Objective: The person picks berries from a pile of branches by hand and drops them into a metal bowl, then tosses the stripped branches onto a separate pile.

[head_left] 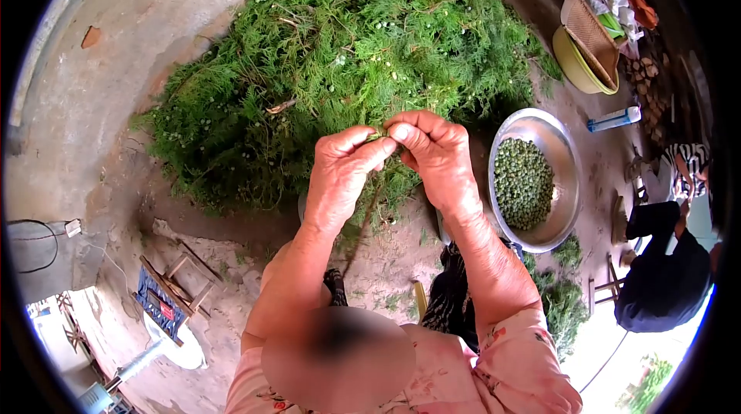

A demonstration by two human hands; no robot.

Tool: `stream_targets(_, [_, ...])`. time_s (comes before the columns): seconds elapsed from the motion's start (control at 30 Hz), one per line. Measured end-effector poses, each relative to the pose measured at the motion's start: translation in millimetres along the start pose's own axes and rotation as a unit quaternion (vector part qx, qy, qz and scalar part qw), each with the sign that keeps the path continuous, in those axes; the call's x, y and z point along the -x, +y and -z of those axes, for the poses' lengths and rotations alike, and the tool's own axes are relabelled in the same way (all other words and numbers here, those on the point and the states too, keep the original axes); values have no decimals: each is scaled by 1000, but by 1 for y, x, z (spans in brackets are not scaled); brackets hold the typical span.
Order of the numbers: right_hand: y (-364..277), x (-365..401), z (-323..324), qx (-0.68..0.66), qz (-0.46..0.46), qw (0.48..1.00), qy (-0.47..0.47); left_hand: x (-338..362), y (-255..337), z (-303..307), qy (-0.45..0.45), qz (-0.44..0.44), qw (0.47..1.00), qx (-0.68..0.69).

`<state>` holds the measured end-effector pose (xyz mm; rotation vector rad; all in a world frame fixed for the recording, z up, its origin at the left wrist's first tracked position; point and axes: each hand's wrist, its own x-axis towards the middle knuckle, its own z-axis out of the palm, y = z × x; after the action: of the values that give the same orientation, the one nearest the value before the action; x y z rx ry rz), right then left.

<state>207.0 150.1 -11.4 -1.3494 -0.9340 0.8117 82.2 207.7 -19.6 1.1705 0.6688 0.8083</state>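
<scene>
Over the near edge of a big heap of green conifer branches (370,51), my two hands meet with fingertips almost touching. My left hand (340,171) is closed, thumb and forefinger pinching a small green sprig (376,135). My right hand (440,155) is closed too, its thumb and finger pinched at the sprig's other end; the fingers hide most of it. A thin brown stem seems to hang below the hands. To the right of my right hand, a shiny metal basin (567,182) holds many small round green cones (522,182).
A yellow tub (575,67) with a woven basket (590,32) stands at the back right, near a blue-and-white canister (614,119). Another person (668,267) sits at the right. More greenery (562,302) lies below the basin. A wooden chair (174,290) is at the left.
</scene>
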Motion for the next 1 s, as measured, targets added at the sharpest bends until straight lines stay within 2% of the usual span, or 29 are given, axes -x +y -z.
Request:
stream_targets(0.07, [-9,-2,3,-183,-174,967,-22,0,2,0,4,26,996,86])
stream_targets(0.1, [-8,-3,3,-202,-192,960,-3,-1,2,0,3,26,996,84])
stream_targets(0.13, [-6,-5,6,-203,-191,960,0,-2,2,0,24,26,993,116])
stream_targets(0.2, [-1,-11,15,-342,-162,925,31,-6,0,7,38,33,983,178])
stream_targets(0.23, [3,-15,21,-426,-154,890,57,-8,-2,10,50,41,972,228])
stream_targets(0.27, [4,-18,31,-444,-138,886,1,-10,-4,13,62,47,958,276])
stream_targets(0.33, [-1,-17,31,-455,-130,880,46,-13,0,18,83,58,942,319])
stream_targets(0.37, [-15,-17,25,-441,-166,876,106,-13,1,20,89,57,935,339])
stream_targets(0.4, [-8,-15,27,-442,-168,875,106,-14,1,22,95,55,927,360])
stream_targets(0.47, [4,-10,33,-430,-217,875,50,-16,0,25,98,59,911,396])
stream_targets(0.53, [9,5,22,-246,-322,910,87,-19,0,26,100,59,894,432])
stream_targets(0.6, [27,20,7,-217,-376,900,33,-19,0,26,116,57,879,458])
stream_targets(0.73, [49,37,-18,-256,-431,865,-9,-18,-1,27,79,42,854,512])
stream_targets(0.8, [56,38,-25,-340,-451,825,-28,-17,-1,26,67,41,849,522])
stream_targets(0.87, [57,32,-28,-365,-450,815,-13,-14,0,24,55,41,844,532])
stream_targets(0.97, [67,23,-27,-446,-402,799,31,-12,-4,23,-51,12,854,518])
stream_targets(1.0, [67,21,-27,-445,-400,801,32,-11,-4,23,-54,12,853,519])
